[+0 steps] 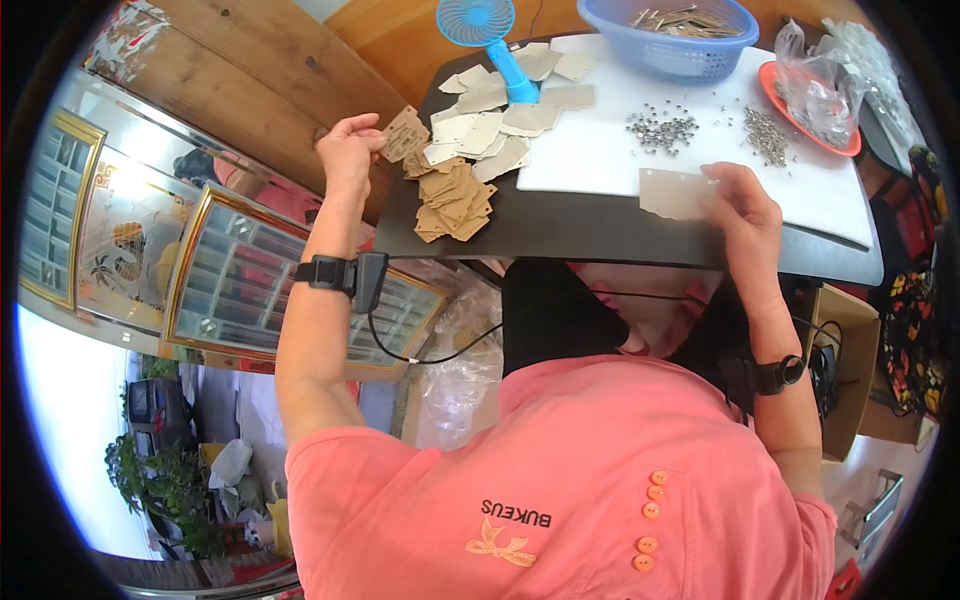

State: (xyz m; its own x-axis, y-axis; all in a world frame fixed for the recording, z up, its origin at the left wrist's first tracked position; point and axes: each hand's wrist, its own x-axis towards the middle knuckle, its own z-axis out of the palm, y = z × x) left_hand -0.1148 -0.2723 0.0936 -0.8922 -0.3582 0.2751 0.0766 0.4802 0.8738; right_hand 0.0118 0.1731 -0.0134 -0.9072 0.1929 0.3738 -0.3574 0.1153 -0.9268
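Note:
My left hand (347, 152), at the table's left edge, pinches a brown card tag (405, 136) with small holes and dark print. Just below that tag lies a heap of similar brown tags (452, 203). My right hand (745, 203) holds a flat, pale grey-beige card (672, 194) by its right end, over the front edge of a white board (590, 150). Loose pale cards (480, 135) are spread between the brown heap and the board. Two scatters of tiny metal pieces, one nearer the middle (663, 130) and one farther right (767, 137), rest on the board.
A blue handheld fan (512, 75) stands among the pale cards. Behind the board is a blue plastic basket (680, 50) with thin sticks or strips inside. A red tray (845, 140) holding a clear plastic bag (815, 85) sits at the right. A cable (430, 357) hangs from my left wrist device.

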